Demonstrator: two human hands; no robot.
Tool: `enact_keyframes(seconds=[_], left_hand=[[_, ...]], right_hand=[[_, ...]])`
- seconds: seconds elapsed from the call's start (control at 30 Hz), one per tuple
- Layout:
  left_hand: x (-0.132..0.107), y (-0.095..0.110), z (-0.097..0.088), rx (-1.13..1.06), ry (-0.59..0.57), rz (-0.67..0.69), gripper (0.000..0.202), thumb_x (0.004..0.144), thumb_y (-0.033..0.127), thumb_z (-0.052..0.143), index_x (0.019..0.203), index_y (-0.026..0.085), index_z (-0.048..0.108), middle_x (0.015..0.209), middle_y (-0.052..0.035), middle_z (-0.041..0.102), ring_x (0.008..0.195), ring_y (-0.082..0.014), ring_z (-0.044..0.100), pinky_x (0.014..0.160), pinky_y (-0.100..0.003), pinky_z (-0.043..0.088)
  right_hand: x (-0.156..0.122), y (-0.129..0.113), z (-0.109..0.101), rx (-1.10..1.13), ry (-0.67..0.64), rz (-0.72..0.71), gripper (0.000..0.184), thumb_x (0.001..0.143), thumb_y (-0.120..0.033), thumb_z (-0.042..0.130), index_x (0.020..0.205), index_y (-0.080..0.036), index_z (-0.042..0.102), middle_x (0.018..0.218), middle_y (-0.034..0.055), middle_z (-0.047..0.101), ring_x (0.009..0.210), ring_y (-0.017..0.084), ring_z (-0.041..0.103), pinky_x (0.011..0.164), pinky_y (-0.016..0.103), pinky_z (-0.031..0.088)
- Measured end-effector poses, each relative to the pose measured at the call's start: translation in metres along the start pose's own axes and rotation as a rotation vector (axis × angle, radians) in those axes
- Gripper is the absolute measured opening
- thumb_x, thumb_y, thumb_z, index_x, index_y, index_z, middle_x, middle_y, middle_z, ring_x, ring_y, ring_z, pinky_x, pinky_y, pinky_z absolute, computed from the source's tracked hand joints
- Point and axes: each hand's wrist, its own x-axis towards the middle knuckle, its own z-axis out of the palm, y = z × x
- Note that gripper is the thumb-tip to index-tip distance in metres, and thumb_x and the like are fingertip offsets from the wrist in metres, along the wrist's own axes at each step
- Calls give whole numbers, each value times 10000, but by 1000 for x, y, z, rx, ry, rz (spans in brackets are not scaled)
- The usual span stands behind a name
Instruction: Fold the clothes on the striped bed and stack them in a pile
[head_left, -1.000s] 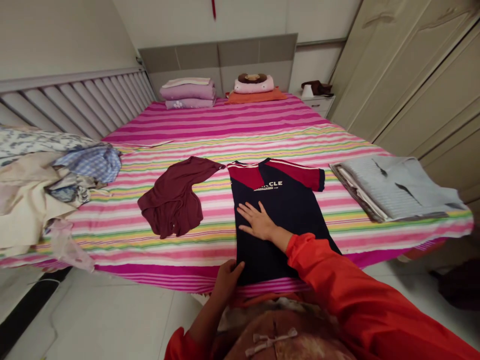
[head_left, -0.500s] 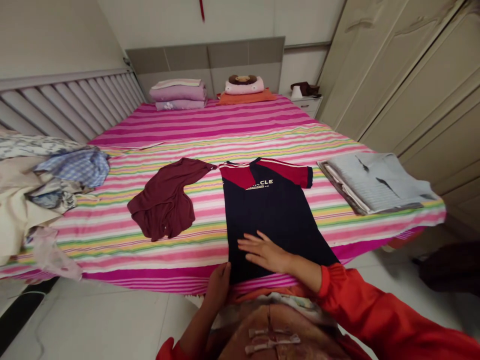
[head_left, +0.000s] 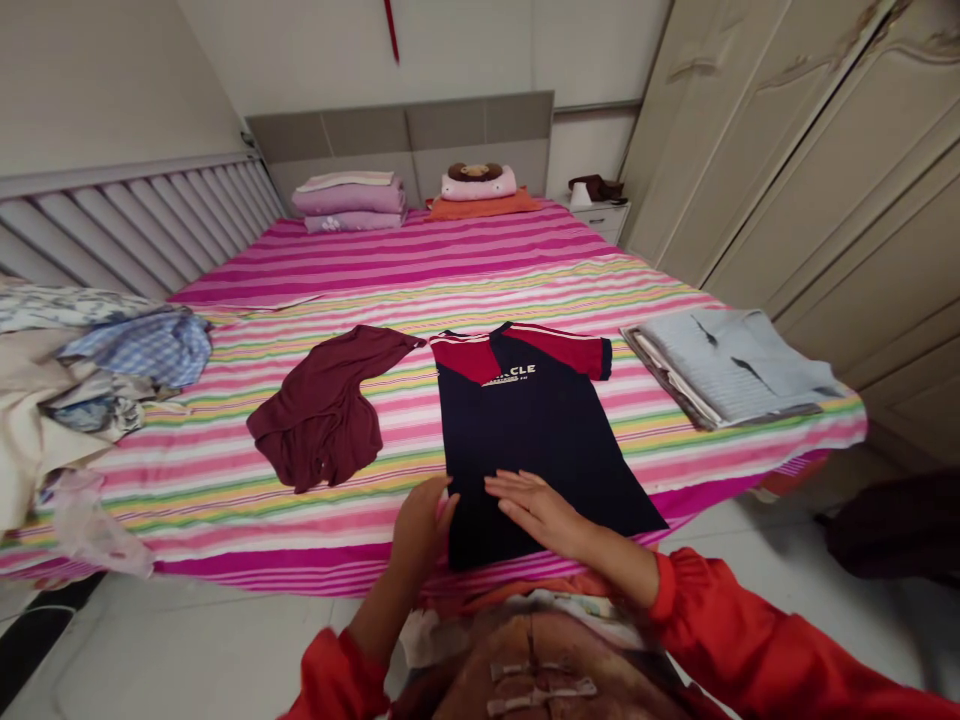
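Observation:
A navy T-shirt (head_left: 536,450) with red shoulders and white lettering lies on the bed, its left side folded inward so that only the right sleeve sticks out. My right hand (head_left: 544,512) rests on its lower part, fingers stretched out. At the shirt's lower left edge is my left hand (head_left: 421,520), thumb and fingers apart, with nothing visible between them; whether the fingertips touch the cloth is hard to see. To the left lies a crumpled maroon garment (head_left: 322,410).
A stack of folded clothes (head_left: 739,365) lies on the striped bed sheet (head_left: 405,450) at right. Loose clothes (head_left: 82,370) are heaped at left beside a white bed rail (head_left: 135,230). Folded bedding (head_left: 352,200) sits near the headboard (head_left: 405,145). A wardrobe (head_left: 787,150) lines the right.
My left hand has let go of the shirt's lower corner and moved up along its left edge, fingers opening. My right hand stays on the shirt. The camera view has shifted slightly.

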Motion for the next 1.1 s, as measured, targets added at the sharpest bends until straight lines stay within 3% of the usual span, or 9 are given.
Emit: enact_keyframes(seconds=[0.07,0.17,0.37,0.5,0.6,0.7,0.83,0.93,1.1], left_hand=[[21,10,10,95,-44,237,404,915,320,473,1289,195,559,1389,-120,564,1332,-268,460,1090,-466,358],[31,16,33,207,-193,416,538,920,338,476,1423,154,421,1499,-155,435,1433,-290,314,1130,-526,307],[-7,2,53,240,-399,589,626,948,405,443,1506,176,278,1558,-133,339,1456,-274,264,1157,-497,288],[-38,-10,57,200,-540,675,654,950,453,427,1530,232,221,1567,-92,322,1450,-265,281,1173,-479,270],[-38,-4,51,43,-702,581,581,939,525,412,1458,262,407,1518,-83,410,1403,-290,375,1146,-496,320],[-6,24,32,-214,-797,308,482,938,552,404,1325,318,572,1349,-30,614,1237,-235,575,1055,-403,454],[73,87,25,-331,-571,137,487,938,514,414,1309,251,589,1305,-44,647,1210,-202,589,1077,-362,432],[129,138,53,-113,-387,214,488,929,471,435,1320,217,578,1426,-99,539,1344,-251,463,1139,-448,342],[181,211,125,262,-305,316,547,931,535,400,1358,231,557,1580,-127,297,1465,-351,215,1166,-545,219]], right_hand=[[14,3,8,-54,121,42,473,1010,-405,298,1420,-262,487,1482,75,475,1425,223,340,1156,506,242],[20,6,22,-147,131,92,475,1005,-376,324,1449,-257,441,1523,70,414,1449,237,287,1166,548,201],[-14,30,17,-233,146,111,438,987,-380,395,1395,-274,511,1461,58,504,1408,239,373,1165,543,230],[-50,71,-4,-232,584,296,470,956,-423,411,1319,-181,582,1397,130,563,1355,277,449,1112,523,351],[-79,107,-14,-153,920,497,524,890,-492,475,1244,-131,618,1297,182,626,1231,311,565,1049,513,433],[-103,131,-14,22,1034,632,576,786,-568,564,1158,-136,649,1171,182,690,1098,328,644,966,502,502],[-114,139,-11,245,1073,678,543,667,-562,660,1043,-172,684,1062,143,734,1023,325,677,898,455,543],[-111,134,-12,442,1061,667,466,615,-541,700,925,-193,701,895,97,759,885,303,708,782,401,574],[-111,117,-10,662,975,603,425,603,-575,739,741,-175,702,709,64,724,684,259,677,628,344,551]])
